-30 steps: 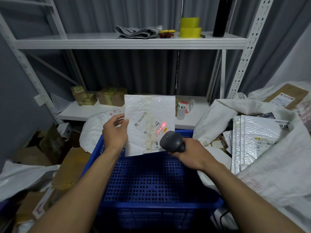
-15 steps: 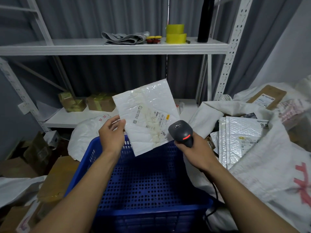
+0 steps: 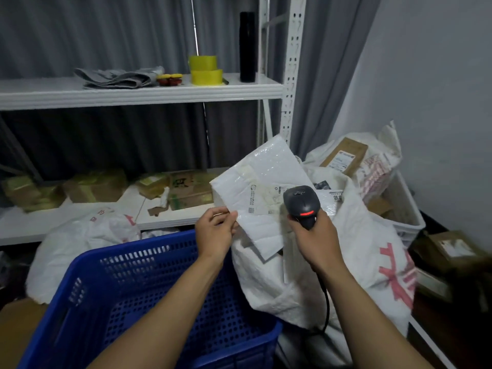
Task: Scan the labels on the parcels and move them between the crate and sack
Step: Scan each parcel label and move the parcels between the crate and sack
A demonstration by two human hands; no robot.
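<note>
The left hand [image 3: 216,230] pinches the white parcel [image 3: 262,194] by its lower-left edge, above the sack [image 3: 354,262] beside the blue crate [image 3: 149,294]; the right hand [image 3: 315,235] grips the scanner [image 3: 302,205].

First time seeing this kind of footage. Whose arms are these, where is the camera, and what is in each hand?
No machine here: one camera worn on a person's head looks down at their bare hands. The left hand pinches a white bubble mailer by its edge, over the open white sack. The right hand grips a black barcode scanner, held in front of the mailer. A blue crate stands in front, left of the sack. On the shelf behind sit yellow tape rolls.
</note>
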